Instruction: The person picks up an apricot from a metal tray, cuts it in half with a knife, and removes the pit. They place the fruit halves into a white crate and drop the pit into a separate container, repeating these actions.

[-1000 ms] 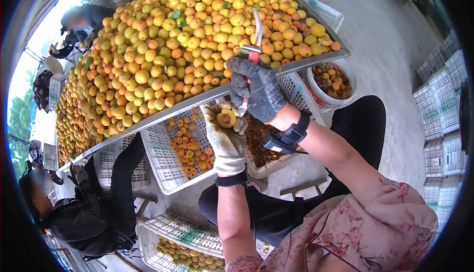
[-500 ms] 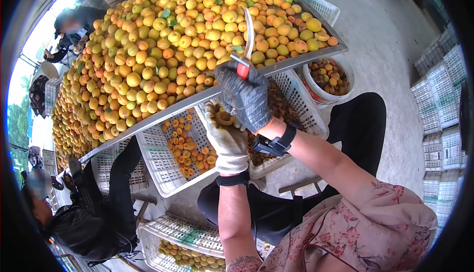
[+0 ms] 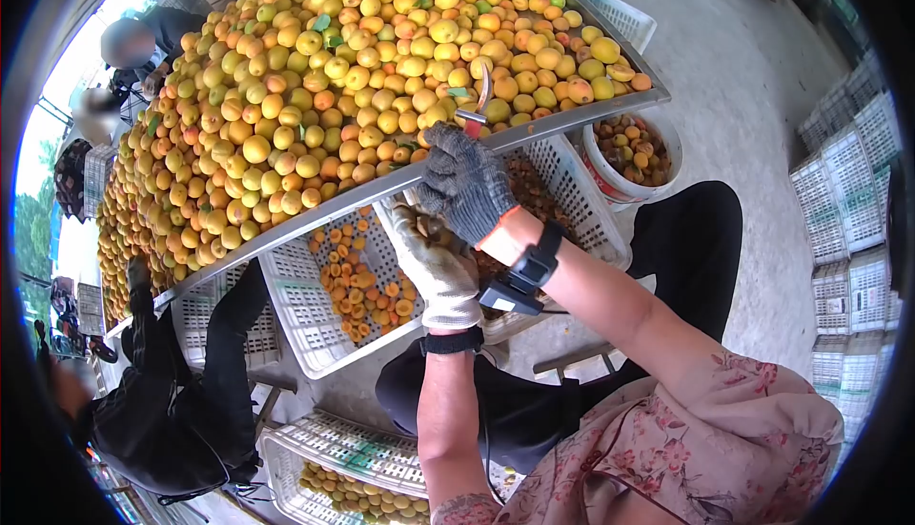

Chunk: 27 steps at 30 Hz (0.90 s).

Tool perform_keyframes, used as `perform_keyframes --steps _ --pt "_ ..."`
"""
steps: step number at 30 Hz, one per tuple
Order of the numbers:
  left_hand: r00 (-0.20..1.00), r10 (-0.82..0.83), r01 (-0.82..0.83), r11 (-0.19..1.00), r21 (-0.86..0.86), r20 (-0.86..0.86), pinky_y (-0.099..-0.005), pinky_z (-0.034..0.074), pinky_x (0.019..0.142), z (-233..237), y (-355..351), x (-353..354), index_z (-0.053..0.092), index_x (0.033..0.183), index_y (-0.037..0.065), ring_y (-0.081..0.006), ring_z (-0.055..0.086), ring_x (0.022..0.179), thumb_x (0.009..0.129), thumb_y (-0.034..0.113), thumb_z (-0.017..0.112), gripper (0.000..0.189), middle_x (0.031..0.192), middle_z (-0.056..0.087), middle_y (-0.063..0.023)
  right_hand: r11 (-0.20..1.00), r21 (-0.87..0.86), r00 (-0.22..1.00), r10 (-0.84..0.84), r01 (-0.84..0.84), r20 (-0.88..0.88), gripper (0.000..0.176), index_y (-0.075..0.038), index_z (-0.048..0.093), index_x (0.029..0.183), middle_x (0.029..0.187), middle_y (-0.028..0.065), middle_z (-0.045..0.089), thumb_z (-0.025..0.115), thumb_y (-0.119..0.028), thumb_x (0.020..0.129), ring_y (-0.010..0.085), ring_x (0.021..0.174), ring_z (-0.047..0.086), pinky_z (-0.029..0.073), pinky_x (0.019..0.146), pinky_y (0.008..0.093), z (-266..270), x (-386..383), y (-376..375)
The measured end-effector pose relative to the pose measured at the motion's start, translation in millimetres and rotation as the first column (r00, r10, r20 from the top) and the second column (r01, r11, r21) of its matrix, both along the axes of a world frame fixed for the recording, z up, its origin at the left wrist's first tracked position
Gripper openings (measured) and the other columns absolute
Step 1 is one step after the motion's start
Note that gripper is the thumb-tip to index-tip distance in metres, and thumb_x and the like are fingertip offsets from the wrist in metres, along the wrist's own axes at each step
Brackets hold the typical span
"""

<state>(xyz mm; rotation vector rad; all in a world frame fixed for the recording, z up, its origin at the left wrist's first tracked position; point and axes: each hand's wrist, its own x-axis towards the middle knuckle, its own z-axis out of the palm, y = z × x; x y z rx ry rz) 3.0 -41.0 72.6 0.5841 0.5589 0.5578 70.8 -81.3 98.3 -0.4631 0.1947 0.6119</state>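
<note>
My right hand (image 3: 467, 182), in a grey glove, is wrapped round the red handle of a curved knife (image 3: 486, 96) whose blade points up over the metal table's edge. My left hand (image 3: 434, 256), in a whitish, stained glove, is just below it, palm up with curled fingers; what it holds, if anything, is hidden. Apricots (image 3: 286, 96) are heaped on the table (image 3: 386, 185). Under my hands are a white crate of halved apricots (image 3: 357, 282) on the left and a crate with brownish pieces (image 3: 534, 191) on the right.
A white bucket (image 3: 672, 149) of darker fruit stands at the right. Stacked crates (image 3: 843, 239) are farther right. A crate of apricots (image 3: 362, 463) is below. Two people, one in black (image 3: 157, 420) at lower left and one (image 3: 157, 39) at upper left, are beside the table.
My right hand has turned and drawn slightly lower, with the blade tilting down and looking shorter. The round fruit piece in my left hand no longer shows. The person at lower left has shifted.
</note>
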Motion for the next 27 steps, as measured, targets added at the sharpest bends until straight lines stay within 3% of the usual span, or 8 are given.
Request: perform_keyframes --steps 9,12,13,15,17,19,23,27 --pt "0.975 -0.189 0.214 0.932 0.293 -0.114 -0.0236 0.047 0.061 -39.3 16.9 3.8 0.055 0.097 0.009 -0.0114 0.057 0.069 0.096 0.033 0.046 0.026 0.085 0.059 0.0005 0.998 -0.038 0.996 0.057 -0.055 0.062 0.019 -0.013 0.050 0.076 0.055 -0.0072 0.034 0.058 -0.022 0.090 0.0087 0.045 0.033 0.032 0.044 0.0263 -7.1 15.1 -7.9" --pt "0.972 0.230 0.016 0.100 0.995 -0.039 -0.0198 0.034 0.044 -27.3 2.9 11.4 0.056 0.086 0.011 -0.0085 0.047 0.052 0.095 0.047 0.044 0.039 0.066 0.054 0.0019 0.998 0.050 0.996 0.034 -0.038 0.081 0.024 -0.015 0.048 0.070 0.054 -0.0075 0.035 0.061 -0.024 0.089 0.0084 0.043 0.033 0.032 0.043 0.0260 -11.1 23.6 -25.6" --pt "0.973 0.228 0.019 0.098 0.995 -0.041 -0.0198 0.034 0.044 -16.8 2.0 7.3 0.056 0.086 0.011 -0.0085 0.047 0.052 0.095 0.047 0.044 0.039 0.066 0.054 0.0019 0.990 0.139 0.993 0.012 -0.028 0.118 0.027 -0.016 0.047 0.068 0.053 -0.0075 0.035 0.062 -0.025 0.088 0.0080 0.043 0.034 0.033 0.042 0.0257 -13.6 29.2 -32.3" --pt "0.922 -0.266 0.348 0.888 0.301 -0.281 -0.0199 0.031 0.041 -4.8 9.7 -2.7 0.058 0.082 0.011 -0.0091 0.047 0.051 0.094 0.057 0.035 0.053 0.063 0.054 -0.0002 0.985 0.135 0.985 0.085 -0.106 0.153 0.022 -0.016 0.053 0.071 0.054 -0.0068 0.041 0.065 -0.028 0.085 0.0085 0.045 0.041 0.033 0.042 0.0249 -13.6 36.6 -42.1" --pt "0.931 -0.097 0.315 0.699 0.641 -0.351 -0.0222 0.036 0.043 -28.5 33.1 -4.3 0.060 0.082 0.008 -0.0127 0.050 0.053 0.093 0.057 0.036 0.056 0.066 0.057 -0.0025 0.604 -0.779 0.758 0.427 0.166 0.493 0.019 -0.012 0.060 0.079 0.061 -0.0017 0.053 0.066 -0.030 0.083 0.0144 0.055 0.053 0.040 0.050 0.0283 -10.3 43.7 -49.1" --pt "0.931 -0.046 0.337 0.485 0.807 -0.361 -0.0325 0.046 0.051 -2.7 31.0 0.3 0.061 0.090 0.003 -0.0238 0.056 0.058 0.092 0.046 0.049 0.045 0.066 0.059 -0.0079 0.495 -0.617 0.329 0.550 0.611 0.767 0.028 -0.002 0.063 0.084 0.077 0.0182 0.064 0.065 -0.030 0.082 0.0300 0.070 0.062 0.046 0.066 0.0391 -20.7 48.2 -63.3" --pt "0.564 0.724 0.648 -0.090 0.756 -0.397 -0.0436 0.045 0.078 -18.4 81.2 -24.6 0.058 0.106 -0.001 -0.0366 0.056 0.090 0.087 0.028 0.060 0.035 0.099 0.059 -0.0214 0.431 -0.663 0.419 0.535 0.612 0.734 0.022 -0.005 0.063 0.089 0.076 0.0166 0.062 0.067 -0.025 0.079 0.0314 0.074 0.060 0.047 0.069 0.0386 -15.5 53.0 -108.1" --pt "0.660 0.557 0.577 0.055 0.815 -0.504 -0.0422 0.044 0.084 -15.1 74.4 -22.2 0.059 0.104 -0.002 -0.0347 0.056 0.097 0.087 0.029 0.061 0.036 0.111 0.054 -0.0220 0.076 -0.599 0.474 0.536 0.797 0.699 0.022 -0.005 0.062 0.085 0.078 0.0168 0.063 0.065 -0.026 0.077 0.0330 0.077 0.061 0.048 0.070 0.0410 5.2 119.4 -170.8"
